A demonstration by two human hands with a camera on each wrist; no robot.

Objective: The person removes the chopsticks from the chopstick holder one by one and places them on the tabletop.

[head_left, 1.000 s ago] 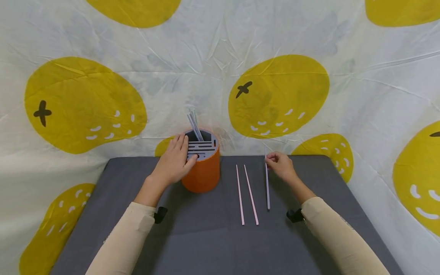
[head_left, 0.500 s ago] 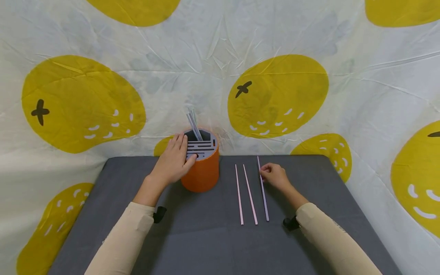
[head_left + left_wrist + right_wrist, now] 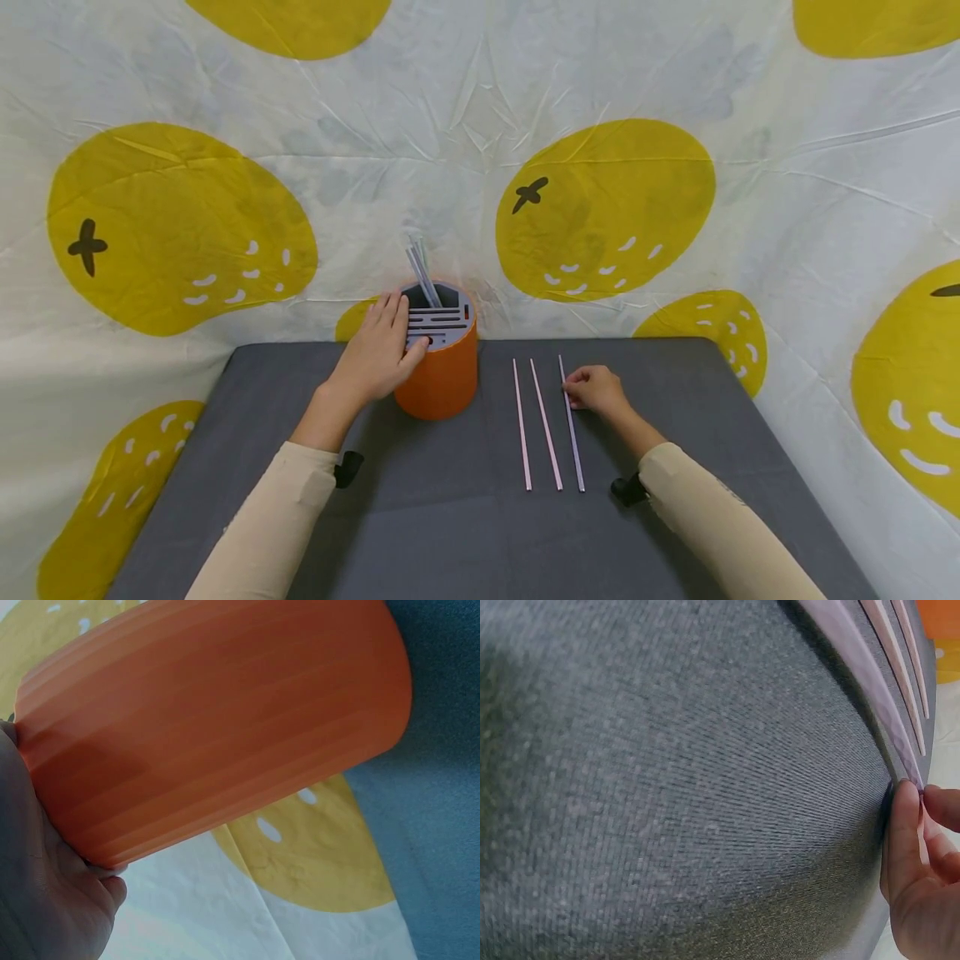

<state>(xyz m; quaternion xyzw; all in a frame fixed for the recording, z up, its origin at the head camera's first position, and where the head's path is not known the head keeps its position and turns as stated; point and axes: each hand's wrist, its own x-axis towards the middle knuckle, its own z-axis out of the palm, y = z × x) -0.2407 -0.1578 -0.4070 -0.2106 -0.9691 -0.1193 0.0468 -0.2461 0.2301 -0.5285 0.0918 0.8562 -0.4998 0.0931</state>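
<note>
An orange round knife block (image 3: pixel 438 379) with a grey slotted top stands at the back of the table. My left hand (image 3: pixel 375 346) rests on its left rim, fingers straight and thumb over the front edge; in the left wrist view the orange ribbed wall (image 3: pixel 217 727) fills most of the picture. My right hand (image 3: pixel 596 390) pinches a lilac chopstick (image 3: pixel 573 442) between thumb and fingers near its far end. In the right wrist view the lilac chopstick (image 3: pixel 862 667) lies close over the cloth. Left of it lie two pink chopsticks, one nearer (image 3: pixel 547 425) and one farther (image 3: pixel 522 425).
Several thin pale sticks (image 3: pixel 422 271) stand in the knife block's rear compartment. A dark grey cloth (image 3: pixel 450 533) covers the table. Behind it hangs a white curtain (image 3: pixel 420 108) printed with yellow fruit shapes.
My right hand has brought the lilac chopstick left and toward me, down beside the two pink ones, its near end now level with theirs. The left hand has stayed on the knife block.
</note>
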